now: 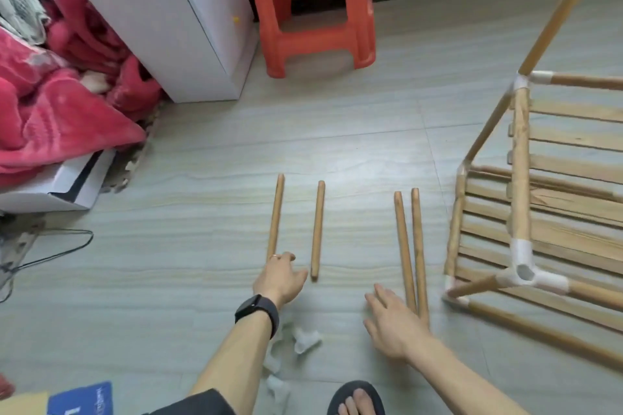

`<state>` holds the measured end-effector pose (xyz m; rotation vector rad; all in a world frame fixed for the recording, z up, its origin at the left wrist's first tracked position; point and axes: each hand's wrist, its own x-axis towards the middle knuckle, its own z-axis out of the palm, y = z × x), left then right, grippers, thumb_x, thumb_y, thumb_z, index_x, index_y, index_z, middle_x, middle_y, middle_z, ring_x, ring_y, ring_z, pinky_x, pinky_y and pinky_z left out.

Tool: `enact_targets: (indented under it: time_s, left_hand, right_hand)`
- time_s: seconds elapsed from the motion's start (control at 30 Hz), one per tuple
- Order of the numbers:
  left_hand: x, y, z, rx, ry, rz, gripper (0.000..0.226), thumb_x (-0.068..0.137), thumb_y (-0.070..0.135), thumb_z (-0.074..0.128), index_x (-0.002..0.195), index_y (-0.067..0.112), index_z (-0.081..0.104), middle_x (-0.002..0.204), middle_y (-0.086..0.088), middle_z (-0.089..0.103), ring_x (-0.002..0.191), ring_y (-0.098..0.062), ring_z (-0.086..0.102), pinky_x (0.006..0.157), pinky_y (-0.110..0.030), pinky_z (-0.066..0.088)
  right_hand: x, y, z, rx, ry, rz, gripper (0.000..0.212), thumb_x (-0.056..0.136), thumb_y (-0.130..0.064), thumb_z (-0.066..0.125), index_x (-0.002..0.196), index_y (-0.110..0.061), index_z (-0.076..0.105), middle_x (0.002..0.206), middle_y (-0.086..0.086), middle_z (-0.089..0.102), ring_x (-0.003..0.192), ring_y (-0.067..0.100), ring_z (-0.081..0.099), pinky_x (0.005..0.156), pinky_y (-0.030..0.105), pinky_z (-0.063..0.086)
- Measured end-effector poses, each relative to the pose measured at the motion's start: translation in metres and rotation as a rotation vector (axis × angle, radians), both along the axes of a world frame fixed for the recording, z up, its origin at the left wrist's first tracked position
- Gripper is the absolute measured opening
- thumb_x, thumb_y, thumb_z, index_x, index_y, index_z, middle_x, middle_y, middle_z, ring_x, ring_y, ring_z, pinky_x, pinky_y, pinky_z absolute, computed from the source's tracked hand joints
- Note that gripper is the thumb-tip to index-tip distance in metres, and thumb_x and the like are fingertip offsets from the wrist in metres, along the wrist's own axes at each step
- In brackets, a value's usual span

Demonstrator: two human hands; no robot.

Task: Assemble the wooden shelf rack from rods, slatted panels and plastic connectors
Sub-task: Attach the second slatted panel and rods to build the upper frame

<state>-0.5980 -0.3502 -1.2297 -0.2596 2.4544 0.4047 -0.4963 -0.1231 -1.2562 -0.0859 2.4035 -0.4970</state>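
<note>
Now my left hand [279,276] covers the leftmost rod [276,212] end, grip unclear; my right hand [391,323] lies spread beside two rods [403,239].

A home bedroom: blanket [50,104], white nightstand [161,27].

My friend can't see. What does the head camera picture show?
A person's left hand and right hand reach for four wooden rods on the floor; the left covers one rod's near end. A half-built rack with white connectors stands at right.

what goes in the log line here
left hand: on leftmost rod | right hand: open beside rod pair | rack frame: partly built
</note>
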Motion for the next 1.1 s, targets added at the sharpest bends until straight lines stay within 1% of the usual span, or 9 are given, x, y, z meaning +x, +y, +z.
enact_targets:
  time_s: [0.23, 0.4, 0.5, 0.6, 0.7, 0.8, 0.9, 0.97, 1.1]
  left_hand:
    - [-0.020, 0.053, -0.040, -0.213, 0.085, -0.101, 0.030, 0.101, 0.035, 0.044, 0.120, 0.012, 0.047, 0.121, -0.009, 0.063, 0.114, -0.030, 0.055, 0.074, -0.037, 0.039]
    - [-0.030, 0.049, -0.037, -0.078, -0.043, -0.044, 0.027, 0.101, 0.034, 0.047, 0.117, 0.012, 0.050, 0.117, -0.009, 0.064, 0.109, -0.032, 0.061, 0.081, -0.036, 0.046]
    - [-0.024, 0.036, -0.016, 0.126, -0.019, -0.070, 0.016, 0.099, 0.034, 0.054, 0.106, 0.019, 0.051, 0.102, -0.004, 0.070, 0.098, -0.027, 0.065, 0.088, -0.042, 0.053]
    - [-0.016, 0.032, 0.020, 0.202, 0.140, -0.179, 0.010, 0.099, 0.034, 0.058, 0.101, 0.029, 0.050, 0.085, 0.006, 0.072, 0.086, -0.021, 0.068, 0.082, -0.043, 0.055]
    - [-0.010, 0.043, 0.069, 0.255, 0.315, -0.281, 0.011, 0.099, 0.037, 0.058, 0.105, 0.037, 0.049, 0.091, 0.013, 0.070, 0.086, -0.019, 0.068, 0.077, -0.043, 0.057]
    - [0.003, 0.069, 0.120, 0.305, 0.483, -0.392, 0.014, 0.100, 0.037, 0.058, 0.108, 0.041, 0.047, 0.100, 0.014, 0.070, 0.092, -0.019, 0.069, 0.078, -0.044, 0.056]
    - [0.019, 0.099, 0.166, 0.339, 0.578, -0.545, 0.014, 0.100, 0.037, 0.057, 0.113, 0.040, 0.050, 0.108, 0.009, 0.070, 0.097, -0.021, 0.067, 0.079, -0.047, 0.054]
    - [0.025, 0.120, 0.197, 0.307, 0.624, -0.675, 0.016, 0.101, 0.039, 0.055, 0.116, 0.040, 0.050, 0.109, 0.008, 0.069, 0.097, -0.021, 0.065, 0.077, -0.046, 0.054]
    - [0.026, 0.169, 0.247, 0.263, 0.501, -0.787, 0.013, 0.098, 0.048, 0.056, 0.109, 0.043, 0.056, 0.105, 0.015, 0.071, 0.091, -0.016, 0.066, 0.079, -0.043, 0.056]
  right_hand:
    - [0.013, -0.007, -0.042, 0.106, -0.020, 0.132, 0.068, 0.106, -0.022, 0.028, 0.161, -0.014, -0.011, 0.165, 0.005, -0.028, 0.154, 0.025, -0.020, 0.126, 0.038, 0.010]
    - [0.012, -0.008, -0.036, 0.089, -0.079, 0.107, 0.070, 0.104, -0.027, 0.029, 0.162, -0.016, -0.008, 0.166, 0.002, -0.028, 0.154, 0.022, -0.021, 0.126, 0.040, 0.010]
    - [-0.007, -0.007, -0.013, 0.014, -0.203, 0.000, 0.074, 0.104, -0.048, 0.032, 0.163, -0.013, 0.004, 0.169, 0.004, -0.013, 0.157, 0.021, -0.007, 0.126, 0.042, 0.012]
    - [-0.037, -0.009, 0.040, -0.312, -0.350, -0.438, 0.082, 0.098, -0.062, 0.044, 0.159, -0.010, 0.027, 0.162, 0.011, 0.034, 0.146, 0.027, 0.038, 0.121, 0.039, 0.029]
    - [-0.046, -0.008, 0.107, -0.702, -0.091, -0.785, 0.073, 0.093, -0.061, 0.058, 0.149, -0.016, 0.041, 0.131, 0.004, 0.062, 0.093, 0.016, 0.075, 0.092, 0.037, 0.057]
    - [-0.034, 0.009, 0.181, -0.886, 0.261, -0.948, 0.060, 0.088, -0.064, 0.064, 0.130, -0.023, 0.052, 0.100, 0.000, 0.068, 0.061, 0.009, 0.071, 0.057, 0.025, 0.055]
    - [-0.011, 0.037, 0.240, -0.792, 0.558, -0.965, 0.037, 0.092, -0.063, 0.058, 0.096, -0.027, 0.062, 0.075, 0.000, 0.069, 0.052, 0.010, 0.067, 0.052, 0.027, 0.053]
    - [0.008, 0.060, 0.266, -0.708, 0.661, -0.936, 0.047, 0.096, -0.061, 0.053, 0.081, -0.019, 0.065, 0.067, 0.002, 0.069, 0.049, 0.012, 0.067, 0.053, 0.029, 0.053]
    - [0.037, 0.118, 0.307, -0.631, 0.766, -0.938, 0.046, 0.096, -0.056, 0.056, 0.078, -0.017, 0.070, 0.067, -0.003, 0.073, 0.049, 0.015, 0.069, 0.049, 0.024, 0.052]
